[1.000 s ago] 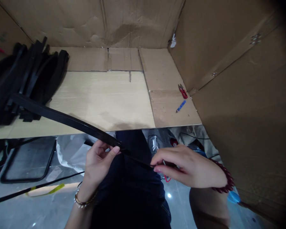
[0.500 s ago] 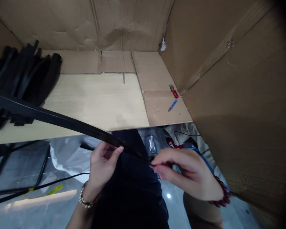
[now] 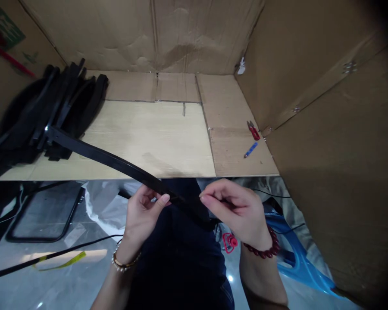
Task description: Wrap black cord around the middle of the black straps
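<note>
1. Black curved strip (image 3: 116,162) slants from middle left, where its far end overlaps a pile of black strips (image 3: 63,103) in view, down to the centre, its near end lost against dark trousers (image 3: 181,262)
2. Left hand (image 3: 144,215) is the nearer, holding the strip between thumb and fingers
3. Right hand (image 3: 237,211), right of centre, has thumb and fingertip close together; whether they pinch anything I cannot tell
4. Strip looks smooth, faintly glossy, gently bowed; pale matt cardboard (image 3: 155,133) lies beyond
</note>
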`<control>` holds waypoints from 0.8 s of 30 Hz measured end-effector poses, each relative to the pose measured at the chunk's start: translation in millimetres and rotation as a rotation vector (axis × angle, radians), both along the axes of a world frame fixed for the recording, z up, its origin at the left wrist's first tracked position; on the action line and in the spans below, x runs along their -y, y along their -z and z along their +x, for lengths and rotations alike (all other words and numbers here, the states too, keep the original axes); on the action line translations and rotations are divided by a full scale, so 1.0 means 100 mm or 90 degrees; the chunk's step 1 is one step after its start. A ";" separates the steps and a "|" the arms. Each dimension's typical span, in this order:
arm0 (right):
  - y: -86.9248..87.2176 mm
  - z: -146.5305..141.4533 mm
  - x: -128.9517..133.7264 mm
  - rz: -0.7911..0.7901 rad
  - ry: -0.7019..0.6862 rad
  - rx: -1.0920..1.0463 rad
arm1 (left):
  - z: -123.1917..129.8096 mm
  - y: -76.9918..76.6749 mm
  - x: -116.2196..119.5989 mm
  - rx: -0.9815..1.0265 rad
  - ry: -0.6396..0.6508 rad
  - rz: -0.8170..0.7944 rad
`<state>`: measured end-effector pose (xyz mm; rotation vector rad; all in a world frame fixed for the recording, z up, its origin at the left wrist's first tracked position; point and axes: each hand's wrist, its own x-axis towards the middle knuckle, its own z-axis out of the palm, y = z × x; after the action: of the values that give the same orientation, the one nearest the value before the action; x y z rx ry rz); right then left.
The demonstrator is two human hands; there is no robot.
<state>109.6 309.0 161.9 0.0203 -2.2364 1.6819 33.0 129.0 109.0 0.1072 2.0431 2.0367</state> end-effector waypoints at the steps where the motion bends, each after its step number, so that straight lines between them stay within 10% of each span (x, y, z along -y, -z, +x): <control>1: 0.01 -0.02 0.01 -0.028 -0.012 0.007 | 0.00 0.00 -0.01 0.010 0.000 0.000; 6: 0.01 -0.08 0.04 -0.041 -0.066 0.033 | 0.01 0.03 -0.03 0.036 0.003 0.003; 18: -0.07 -0.05 0.02 0.567 -0.235 0.096 | -0.06 0.10 0.00 0.006 -0.035 -0.025; 24: 0.02 -0.05 0.18 0.508 -0.244 0.155 | -0.05 0.09 -0.01 -0.003 -0.049 -0.036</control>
<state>104.6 290.6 160.2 0.4821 -3.0956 0.8458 28.3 130.3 100.1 0.0237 2.1375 2.0221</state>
